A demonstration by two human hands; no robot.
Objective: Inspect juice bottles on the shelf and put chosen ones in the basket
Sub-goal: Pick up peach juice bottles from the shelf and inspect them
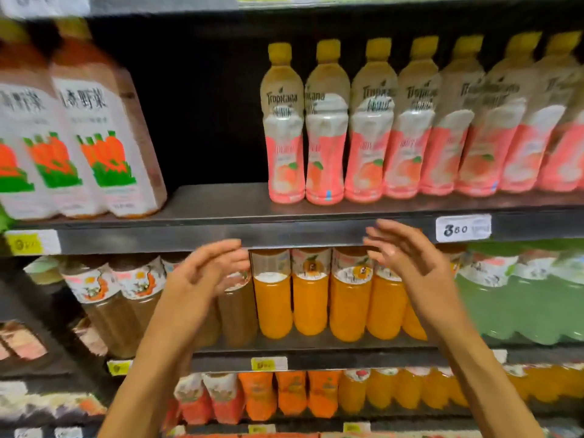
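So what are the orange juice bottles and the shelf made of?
The orange juice bottles look like clear, glossy plastic: the juice shows straight through below their printed labels. The shelf looks like dark painted metal, judging by its thin, smooth, faintly shiny front edge, though blur leaves that uncertain.

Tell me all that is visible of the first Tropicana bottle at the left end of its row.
The Tropicana bottle is a slim plastic bottle with a yellow cap, a pale upper part bearing the brand name, and a pink lower label with a peach-like fruit picture. It stands upright on the dark shelf, at the left end of its row, close against the next bottle on its right. A bare gap lies on its left. No hand touches it; both hands are lower down.
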